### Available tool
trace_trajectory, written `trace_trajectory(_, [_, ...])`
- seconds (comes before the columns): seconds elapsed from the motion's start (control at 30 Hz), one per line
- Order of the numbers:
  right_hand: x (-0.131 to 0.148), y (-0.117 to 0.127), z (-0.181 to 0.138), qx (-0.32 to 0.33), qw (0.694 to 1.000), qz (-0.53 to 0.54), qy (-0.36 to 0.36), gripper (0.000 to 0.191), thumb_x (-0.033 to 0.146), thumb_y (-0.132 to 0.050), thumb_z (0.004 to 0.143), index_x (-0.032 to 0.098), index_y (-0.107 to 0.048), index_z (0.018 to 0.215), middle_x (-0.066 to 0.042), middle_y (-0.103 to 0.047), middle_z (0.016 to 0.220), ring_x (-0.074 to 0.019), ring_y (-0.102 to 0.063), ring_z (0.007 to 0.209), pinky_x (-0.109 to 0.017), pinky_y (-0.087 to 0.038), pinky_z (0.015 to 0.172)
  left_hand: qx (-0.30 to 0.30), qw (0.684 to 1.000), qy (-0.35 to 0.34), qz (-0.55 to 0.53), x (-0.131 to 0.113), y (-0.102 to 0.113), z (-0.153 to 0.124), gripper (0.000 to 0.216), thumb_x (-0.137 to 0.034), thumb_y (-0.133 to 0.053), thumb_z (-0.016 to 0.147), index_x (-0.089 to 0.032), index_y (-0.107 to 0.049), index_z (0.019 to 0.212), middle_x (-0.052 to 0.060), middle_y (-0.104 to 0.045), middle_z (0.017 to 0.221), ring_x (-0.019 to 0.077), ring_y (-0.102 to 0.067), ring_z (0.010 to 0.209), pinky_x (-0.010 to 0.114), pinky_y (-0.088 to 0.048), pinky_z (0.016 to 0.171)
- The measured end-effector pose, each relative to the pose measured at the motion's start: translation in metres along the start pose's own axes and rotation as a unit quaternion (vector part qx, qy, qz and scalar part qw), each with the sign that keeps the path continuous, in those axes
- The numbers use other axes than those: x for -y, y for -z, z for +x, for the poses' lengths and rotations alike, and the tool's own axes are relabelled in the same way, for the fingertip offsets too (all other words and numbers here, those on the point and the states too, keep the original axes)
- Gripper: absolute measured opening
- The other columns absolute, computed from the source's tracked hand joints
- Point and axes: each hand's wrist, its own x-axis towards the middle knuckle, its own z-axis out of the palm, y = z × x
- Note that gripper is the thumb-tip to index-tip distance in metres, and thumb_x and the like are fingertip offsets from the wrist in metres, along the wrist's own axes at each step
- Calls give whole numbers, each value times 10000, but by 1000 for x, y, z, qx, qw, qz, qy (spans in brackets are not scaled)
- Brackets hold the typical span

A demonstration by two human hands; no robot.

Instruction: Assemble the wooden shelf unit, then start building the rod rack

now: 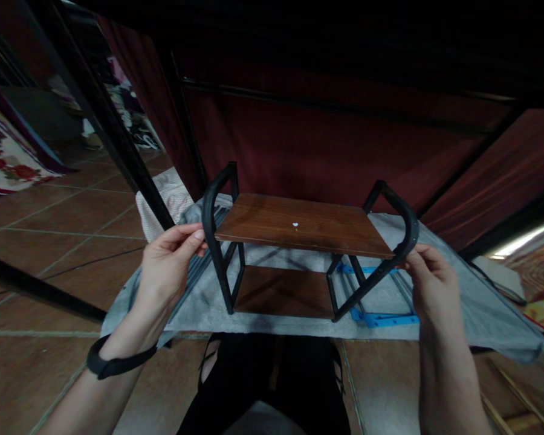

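Observation:
A small two-tier shelf rack [303,225] with brown wood-grain boards and black tubular side frames stands upright in front of me. A small white spot marks its upper board. My left hand [170,257] pinches the left side frame near its upper bend, thumb toward me. On the opposite side, my right hand [430,275] has its fingers closed at the right frame's outer curve; the fingertips are partly hidden behind the tube. The lower board [283,293] sits between the frames' lower parts, close above the grey cloth [272,324].
Blue plastic frame pieces [383,320] with grey rods lie on the cloth at right. More grey rods [194,284] lie at left. Black metal bars [100,115] and a dark red curtain [299,145] enclose the back. Tiled floor [63,235] spreads left; a cable [90,264] crosses it.

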Motion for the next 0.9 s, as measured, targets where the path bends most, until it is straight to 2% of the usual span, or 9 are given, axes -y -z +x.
trace_trajectory(0.17, [-5, 4, -4, -9, 1000, -11, 4, 224, 423, -739, 801, 212, -713, 873, 11, -625, 771, -144, -537, 695, -298, -420, 697, 9, 1000, -8, 3, -1, 2, 3, 248, -232, -820, 708, -164, -775, 943, 4, -698, 740, 79, -579, 611, 175, -470, 582])
trace_trajectory(0.47, [-10, 9, -7, -18, 1000, -16, 5, 230, 435, -742, 794, 221, -714, 873, 32, -596, 739, -140, -545, 692, -294, -434, 698, 19, 1000, -3, -6, 3, 0, 2, 202, -214, -822, 714, -176, -780, 907, -8, -693, 720, 69, -578, 593, 167, -468, 576])
trace_trajectory(0.7, [-8, 6, 6, -17, 1000, -3, 4, 236, 419, -766, 763, 206, -727, 857, 21, -630, 769, -129, -542, 681, -281, -429, 678, 23, 994, -61, 85, 6, 5, -3, 203, -250, -775, 805, -216, -772, 1005, -22, -696, 758, 78, -589, 630, 178, -481, 607])
trace_trajectory(0.9, [-9, 8, -9, -45, 999, 17, -4, 237, 415, -758, 787, 219, -725, 916, 20, -644, 755, -132, -560, 678, -290, -442, 695, 13, 983, -100, 155, 3, 5, -1, 212, -318, -736, 849, -213, -769, 1030, -17, -706, 786, 80, -578, 628, 199, -481, 620])
